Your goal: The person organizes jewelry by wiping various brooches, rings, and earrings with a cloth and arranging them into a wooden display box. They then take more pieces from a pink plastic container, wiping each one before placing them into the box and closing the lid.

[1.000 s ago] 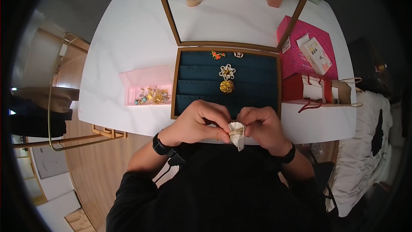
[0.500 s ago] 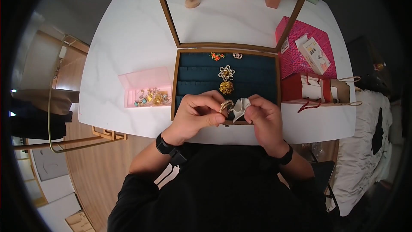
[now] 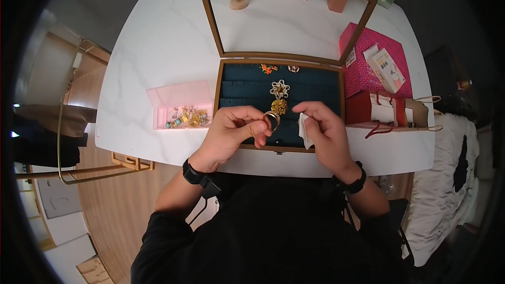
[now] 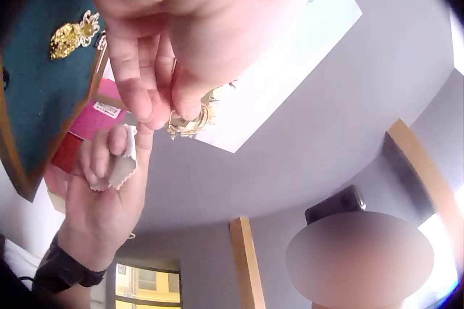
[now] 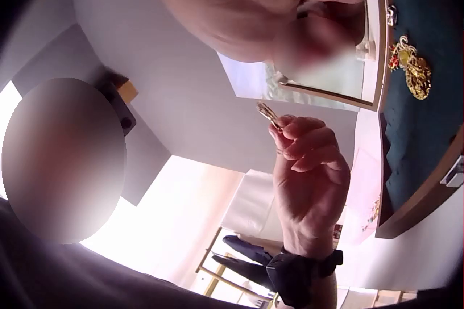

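Observation:
Between the thumb and forefinger of my left hand (image 3: 227, 132) is a ring-shaped gold piece of jewellery (image 3: 275, 120), pinched at its side. The left wrist view shows the ornate gold piece (image 4: 190, 123) at the fingertips. My right hand (image 3: 330, 138) holds a small white cloth (image 3: 304, 132) under its thumb; its zigzag-cut edge shows in the left wrist view. Both hands are over the front of a wooden jewellery case (image 3: 342, 89) lined in dark teal. In it lie a gold textured brooch (image 3: 279, 106), a flower-shaped brooch (image 3: 280, 89) and two smaller pieces farther back.
The case's glazed lid (image 3: 209, 16) stands raised behind it. At left is an open pink box (image 3: 179, 94) with assorted jewellery. To the right are a red paper bag (image 3: 360, 106) and a magenta box (image 3: 357, 39) bearing a small white carton (image 3: 388, 69).
The hands have moved forward from the table's front edge to over the case and drawn apart. The white cloth has come away from the gold piece and stays in the right hand.

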`<state>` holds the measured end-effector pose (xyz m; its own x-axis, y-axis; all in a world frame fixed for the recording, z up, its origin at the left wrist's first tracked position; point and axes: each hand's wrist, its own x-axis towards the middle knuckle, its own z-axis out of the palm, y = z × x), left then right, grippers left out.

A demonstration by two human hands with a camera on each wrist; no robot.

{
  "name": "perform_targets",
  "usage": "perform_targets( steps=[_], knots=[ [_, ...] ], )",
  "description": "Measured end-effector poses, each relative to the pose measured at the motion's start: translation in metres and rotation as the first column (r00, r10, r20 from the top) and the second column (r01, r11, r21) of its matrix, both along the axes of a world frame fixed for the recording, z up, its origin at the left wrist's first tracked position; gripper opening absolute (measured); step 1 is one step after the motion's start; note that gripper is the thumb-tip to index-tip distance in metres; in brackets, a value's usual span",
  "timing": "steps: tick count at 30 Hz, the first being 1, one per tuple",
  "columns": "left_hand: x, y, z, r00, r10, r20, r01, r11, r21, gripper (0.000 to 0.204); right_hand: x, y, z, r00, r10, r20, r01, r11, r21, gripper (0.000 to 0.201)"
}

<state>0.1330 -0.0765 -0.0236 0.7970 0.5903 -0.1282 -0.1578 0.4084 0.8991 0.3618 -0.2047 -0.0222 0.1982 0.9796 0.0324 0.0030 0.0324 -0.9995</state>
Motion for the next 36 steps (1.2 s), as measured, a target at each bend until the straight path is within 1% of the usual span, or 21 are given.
perform_targets(
  steps=[1,4,5,7,8,9,10,12,14,15,17,18,22,23,26,28,29,32,33,34,36],
  knots=[
    [-0.001,0.001,0.003,0.999,0.004,-0.047,-0.003,1.000,0.027,0.015,0.003,0.002,0.005,0.993,0.064,0.103,-0.065,0.998,0.008,0.027],
    [-0.005,0.003,0.007,0.996,0.003,-0.089,0.004,0.997,0.078,0.013,-0.001,0.014,0.013,0.985,0.093,0.142,-0.094,0.996,0.000,0.028],
    [-0.006,0.002,0.008,0.996,0.006,-0.088,0.001,0.997,0.078,0.013,-0.001,0.017,0.020,0.990,0.109,0.091,-0.104,0.992,-0.067,0.023],
    [-0.007,0.001,0.009,0.971,0.095,-0.221,-0.001,0.920,0.392,0.009,-0.008,0.023,0.021,0.984,0.122,0.127,-0.117,0.992,-0.042,0.021],
    [-0.008,0.001,0.011,0.970,0.105,-0.221,-0.010,0.919,0.395,0.009,-0.011,0.027,0.022,0.978,0.134,0.161,-0.133,0.991,-0.017,0.020],
    [-0.010,0.002,0.015,0.957,0.189,-0.220,0.006,0.745,0.667,0.008,-0.014,0.032,0.016,0.977,0.130,0.171,-0.135,0.991,0.022,0.020],
    [-0.012,0.002,0.017,0.943,0.271,-0.196,0.038,0.496,0.868,0.009,-0.016,0.033,0.016,0.975,0.143,0.171,-0.149,0.989,0.024,0.020],
    [-0.016,0.001,0.017,0.931,0.308,-0.194,0.034,0.459,0.888,0.010,-0.020,0.034,0.019,0.944,0.188,0.271,-0.184,0.982,-0.038,0.018],
    [-0.021,0.003,0.013,0.943,0.316,-0.106,0.024,0.253,0.967,0.011,-0.022,0.037,0.019,0.936,0.210,0.281,-0.201,0.978,-0.063,0.019],
    [-0.023,0.003,0.013,0.940,0.324,-0.104,0.020,0.252,0.968,0.011,-0.023,0.038,0.019,0.919,0.218,0.330,-0.217,0.975,-0.041,0.017],
    [-0.028,0.004,0.013,0.946,0.307,-0.107,0.070,0.127,0.989,0.015,-0.026,0.041,0.019,0.897,0.228,0.379,-0.238,0.971,-0.021,0.016],
    [-0.031,0.004,0.011,0.945,0.311,-0.104,0.067,0.128,0.989,0.015,-0.027,0.044,0.019,0.864,0.246,0.440,-0.273,0.962,-0.003,0.014],
    [-0.039,0.008,-0.004,0.934,0.346,-0.093,0.100,-0.002,0.995,0.022,-0.034,0.054,0.013,0.748,0.226,0.624,-0.345,0.936,0.075,0.010],
    [-0.041,0.009,-0.007,0.924,0.372,-0.086,0.110,-0.044,0.993,0.024,-0.036,0.057,0.010,0.745,0.228,0.627,-0.348,0.935,0.073,0.010],
    [-0.045,0.014,-0.014,0.896,0.438,-0.076,0.109,-0.051,0.993,0.023,-0.042,0.072,0.005,0.681,0.205,0.703,-0.365,0.927,0.084,0.010],
    [-0.048,0.013,-0.015,0.871,0.487,-0.065,0.084,-0.018,0.996,0.022,-0.045,0.089,0.003,0.588,0.163,0.792,-0.331,0.942,0.052,0.010],
    [-0.050,0.013,-0.016,0.844,0.533,-0.058,0.061,0.012,0.998,0.022,-0.046,0.099,0.002,0.598,0.149,0.787,-0.304,0.951,0.051,0.009],
    [-0.062,0.011,-0.027,0.837,0.539,-0.093,0.074,0.056,0.996,0.022,-0.047,0.134,-0.014,0.593,0.091,0.800,-0.246,0.967,0.072,0.010],
    [-0.064,0.009,-0.033,0.837,0.539,-0.090,0.071,0.057,0.996,0.022,-0.049,0.145,-0.014,0.619,0.157,0.770,-0.212,0.977,-0.030,0.013],
    [-0.066,0.006,-0.040,0.854,0.516,-0.070,0.053,0.049,0.997,0.021,-0.051,0.153,-0.016,0.615,0.159,0.772,-0.212,0.977,-0.031,0.013],
    [-0.069,0.001,-0.051,0.868,0.494,-0.043,0.027,0.040,0.999,0.021,-0.053,0.166,-0.021,0.650,0.231,0.724,-0.164,0.973,-0.163,0.015]
  ],
)
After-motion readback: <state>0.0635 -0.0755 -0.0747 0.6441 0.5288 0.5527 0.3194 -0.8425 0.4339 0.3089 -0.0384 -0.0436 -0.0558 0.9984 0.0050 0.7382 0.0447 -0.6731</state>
